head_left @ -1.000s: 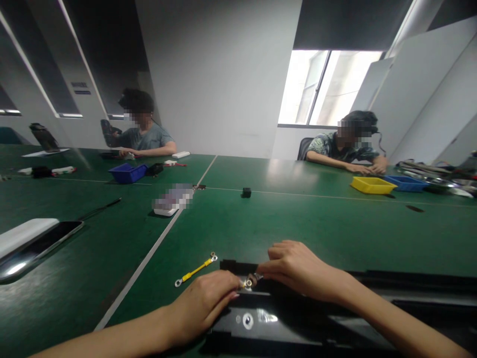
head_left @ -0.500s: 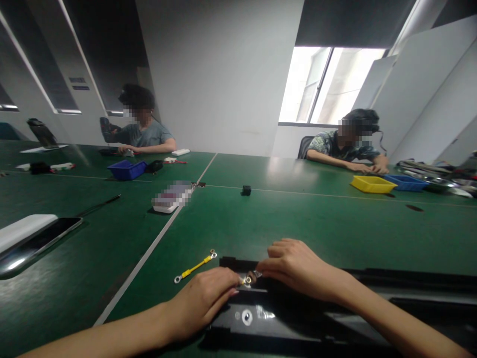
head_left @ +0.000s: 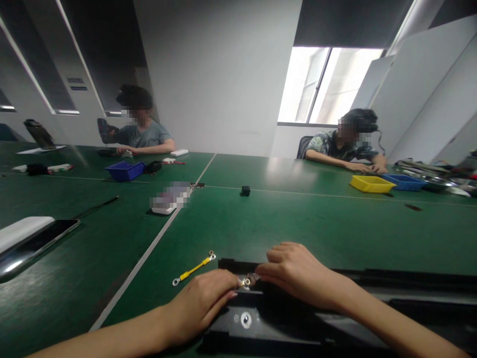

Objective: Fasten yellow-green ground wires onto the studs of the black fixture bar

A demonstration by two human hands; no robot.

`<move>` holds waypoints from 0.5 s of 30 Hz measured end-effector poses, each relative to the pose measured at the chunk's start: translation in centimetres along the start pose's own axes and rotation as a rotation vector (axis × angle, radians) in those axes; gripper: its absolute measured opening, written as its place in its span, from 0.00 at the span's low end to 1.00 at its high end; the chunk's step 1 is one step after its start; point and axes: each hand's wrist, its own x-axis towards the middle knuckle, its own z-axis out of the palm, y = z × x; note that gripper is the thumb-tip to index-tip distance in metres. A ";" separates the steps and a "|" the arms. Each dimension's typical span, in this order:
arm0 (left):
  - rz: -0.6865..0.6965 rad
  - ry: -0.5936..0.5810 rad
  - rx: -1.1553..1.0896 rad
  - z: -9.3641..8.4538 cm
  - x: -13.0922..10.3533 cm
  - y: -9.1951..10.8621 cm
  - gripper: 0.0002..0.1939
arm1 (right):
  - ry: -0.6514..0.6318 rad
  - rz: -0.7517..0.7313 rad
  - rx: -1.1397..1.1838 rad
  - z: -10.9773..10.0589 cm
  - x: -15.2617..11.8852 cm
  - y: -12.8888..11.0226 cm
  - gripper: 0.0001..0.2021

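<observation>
A long black channel-shaped housing (head_left: 294, 328) lies in front of me, with a round metal stud spot (head_left: 246, 319) near its left end. My left hand (head_left: 206, 298) is closed in a pinch at that end, gripping a yellow-sleeved ring terminal (head_left: 247, 282); any cable behind it is hidden by my fingers. Opposite it, my right hand (head_left: 294, 268) has its fingertips pressed together at a small shiny metal piece (head_left: 257, 276), too small to name, beside the ring. To the left of the housing a short yellow cable (head_left: 194, 269) with ring terminals rests on the table.
The green table (head_left: 208, 223) carries a small black block (head_left: 245, 191), a white-edged device (head_left: 169, 199), and a phone (head_left: 40, 243) at left. Blue (head_left: 125, 171) and yellow bins (head_left: 372, 184) stand farther back. Two people sit across the table.
The view has shifted slightly. Both hands keep their pinch around the ring terminal, with barely any movement at the fingertips.
</observation>
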 end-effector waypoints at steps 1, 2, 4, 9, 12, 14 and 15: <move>-0.001 -0.001 -0.003 0.0 0.0 0.0 0.12 | 0.000 0.000 -0.003 0.0 0.0 0.0 0.13; -0.003 -0.002 -0.005 -0.1 0.0 0.0 0.12 | -0.002 -0.002 -0.007 0.0 0.0 -0.1 0.12; -0.001 -0.002 -0.006 -0.1 0.0 0.0 0.12 | -0.005 -0.005 -0.017 -0.1 0.1 -0.1 0.12; 0.009 0.002 -0.001 0.0 0.0 -0.1 0.12 | 0.009 -0.005 -0.023 0.0 0.1 -0.2 0.12; 0.023 0.011 -0.001 0.0 0.0 -0.1 0.12 | 0.011 0.011 -0.029 0.1 0.0 -0.4 0.12; 0.019 0.016 0.004 0.0 0.1 -0.1 0.12 | 0.010 0.023 -0.034 0.2 -0.1 -0.5 0.12; 0.014 0.017 0.006 -0.1 0.1 0.0 0.12 | 0.009 0.029 -0.037 0.2 -0.1 -0.5 0.12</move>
